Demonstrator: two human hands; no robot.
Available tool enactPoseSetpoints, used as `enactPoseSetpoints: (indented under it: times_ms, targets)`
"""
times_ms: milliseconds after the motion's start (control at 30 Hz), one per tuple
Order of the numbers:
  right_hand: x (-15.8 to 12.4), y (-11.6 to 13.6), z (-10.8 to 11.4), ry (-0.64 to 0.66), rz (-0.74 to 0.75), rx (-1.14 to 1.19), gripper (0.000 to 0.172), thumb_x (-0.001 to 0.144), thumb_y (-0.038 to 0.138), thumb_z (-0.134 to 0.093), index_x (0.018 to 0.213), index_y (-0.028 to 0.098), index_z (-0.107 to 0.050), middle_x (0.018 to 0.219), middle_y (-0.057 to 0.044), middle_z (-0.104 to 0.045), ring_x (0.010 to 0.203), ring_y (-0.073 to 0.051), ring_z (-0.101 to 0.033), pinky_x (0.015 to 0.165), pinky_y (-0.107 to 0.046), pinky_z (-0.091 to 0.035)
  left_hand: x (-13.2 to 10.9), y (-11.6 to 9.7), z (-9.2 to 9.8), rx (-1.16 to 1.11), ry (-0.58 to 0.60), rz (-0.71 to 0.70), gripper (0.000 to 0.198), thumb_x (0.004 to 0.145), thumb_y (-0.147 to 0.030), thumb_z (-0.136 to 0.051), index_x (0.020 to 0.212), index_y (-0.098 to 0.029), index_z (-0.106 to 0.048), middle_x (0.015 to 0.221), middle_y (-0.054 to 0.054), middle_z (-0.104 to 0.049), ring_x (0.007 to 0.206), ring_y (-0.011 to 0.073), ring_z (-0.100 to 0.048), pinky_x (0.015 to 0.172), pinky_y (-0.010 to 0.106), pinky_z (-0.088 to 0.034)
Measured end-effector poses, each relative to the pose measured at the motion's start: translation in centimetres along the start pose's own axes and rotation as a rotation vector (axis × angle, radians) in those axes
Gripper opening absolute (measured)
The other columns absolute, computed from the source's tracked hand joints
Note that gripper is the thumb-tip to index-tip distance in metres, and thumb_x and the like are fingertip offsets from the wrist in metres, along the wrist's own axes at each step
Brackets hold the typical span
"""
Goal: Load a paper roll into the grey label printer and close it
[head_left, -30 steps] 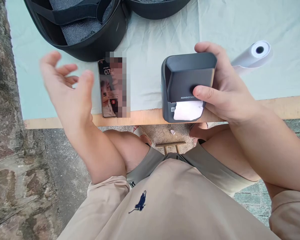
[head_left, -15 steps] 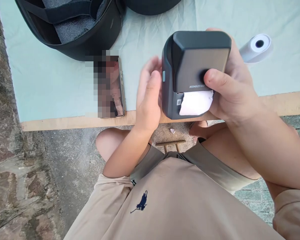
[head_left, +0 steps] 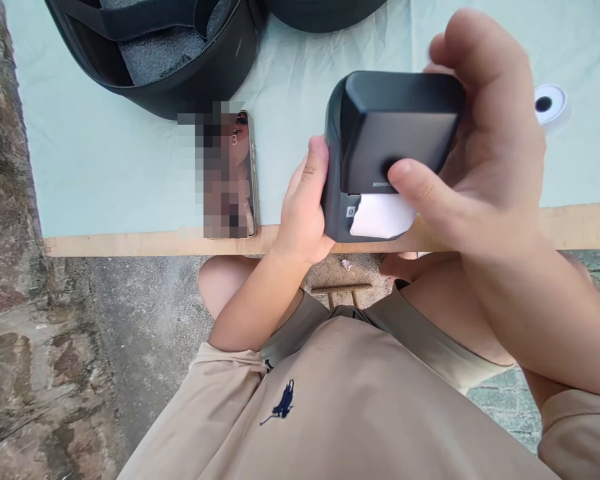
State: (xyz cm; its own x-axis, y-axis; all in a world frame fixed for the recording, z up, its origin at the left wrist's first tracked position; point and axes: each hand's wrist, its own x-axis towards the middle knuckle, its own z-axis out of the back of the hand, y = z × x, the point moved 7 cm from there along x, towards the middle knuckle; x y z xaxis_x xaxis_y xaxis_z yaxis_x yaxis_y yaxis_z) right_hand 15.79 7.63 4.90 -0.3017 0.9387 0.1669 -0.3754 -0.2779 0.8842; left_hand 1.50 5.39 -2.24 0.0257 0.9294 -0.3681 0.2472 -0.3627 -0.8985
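Observation:
A dark grey label printer (head_left: pixel 390 133) is lifted above the table's front edge, with white paper (head_left: pixel 381 217) sticking out of its slot. My left hand (head_left: pixel 305 207) cups its left side and underside, thumb against the casing. My right hand (head_left: pixel 480 147) wraps its right side, the thumb pressed on the front just above the paper. Both hands are closed on the printer.
A phone (head_left: pixel 235 177) lies screen up on the pale green cloth (head_left: pixel 105 167) near the table's wooden edge (head_left: pixel 130 243). An open black case (head_left: pixel 180 60) stands at the back left. A white paper roll (head_left: pixel 550 107) lies at the right, partly behind my hand.
My left hand swung in from the left, away from the phone, and took hold of the printer's left side. The printer rose off the table edge; my right fingers lifted higher.

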Motion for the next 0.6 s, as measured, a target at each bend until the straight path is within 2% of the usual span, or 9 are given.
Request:
enactPoseSetpoints:
  times_ms: [67,133,233,367,467,600]
  targets:
    - [0.0,0.6,0.1,0.012,0.062,-0.076,0.054,0.091,0.048,-0.059,0.142,0.053,-0.040,0.152,0.014,-0.037,0.150,-0.029,-0.031,0.114,-0.037,-0.050,0.0,0.3,-0.1,-0.013,0.036,-0.007,0.073,0.088,-0.079,-0.023,0.113,-0.029,-0.069,0.120,0.003,-0.072,0.146,0.0269,-0.044,0.114,0.045,-0.048]
    - [0.0,0.7,0.0,0.038,0.076,-0.082,0.056,0.091,0.049,-0.060,0.143,0.052,-0.039,0.151,0.014,-0.038,0.148,-0.028,-0.035,0.121,-0.040,-0.042,0.0,-0.2,-0.3,-0.009,0.037,-0.055,0.074,0.089,-0.078,-0.022,0.116,-0.028,-0.069,0.117,0.003,-0.073,0.145,0.0273,-0.044,0.115,0.046,-0.046]
    - [0.1,0.9,0.0,0.051,0.140,-0.110,0.064,0.088,0.050,-0.061,0.146,0.050,-0.036,0.153,0.013,-0.036,0.148,-0.027,-0.033,0.128,-0.042,-0.032,-0.1,-1.0,-0.6,-0.011,0.025,-0.101,0.070,0.090,-0.076,-0.023,0.118,-0.030,-0.068,0.116,0.002,-0.074,0.145,0.0297,-0.043,0.115,0.046,-0.046]
    - [0.0,0.8,0.0,0.061,0.140,-0.121,0.069,0.086,0.046,-0.065,0.146,0.052,-0.032,0.154,0.013,-0.034,0.150,-0.025,-0.031,0.128,-0.039,-0.032,0.1,-1.4,-1.5,-0.150,0.123,-0.087,0.063,0.090,-0.075,-0.030,0.112,-0.029,-0.068,0.120,0.002,-0.073,0.147,0.0300,-0.042,0.116,0.043,-0.046]
    - [0.0,0.9,0.3,0.036,0.132,-0.101,0.069,0.084,0.047,-0.068,0.145,0.050,-0.036,0.151,0.012,-0.038,0.148,-0.026,-0.034,0.125,-0.037,-0.037,0.4,-1.6,-1.8,-0.240,0.186,-0.051,0.059,0.092,-0.072,-0.033,0.107,-0.028,-0.070,0.120,0.001,-0.072,0.146,0.0322,-0.043,0.113,0.049,-0.048]
    - [0.1,1.9,1.0,0.001,0.141,-0.134,0.063,0.084,0.049,-0.068,0.141,0.047,-0.042,0.147,0.011,-0.043,0.146,-0.027,-0.036,0.109,-0.034,-0.051,0.5,-1.8,-2.0,-0.363,0.234,0.015,0.055,0.095,-0.064,-0.030,0.103,-0.026,-0.069,0.115,0.001,-0.073,0.143,0.0322,-0.047,0.107,0.054,-0.053]
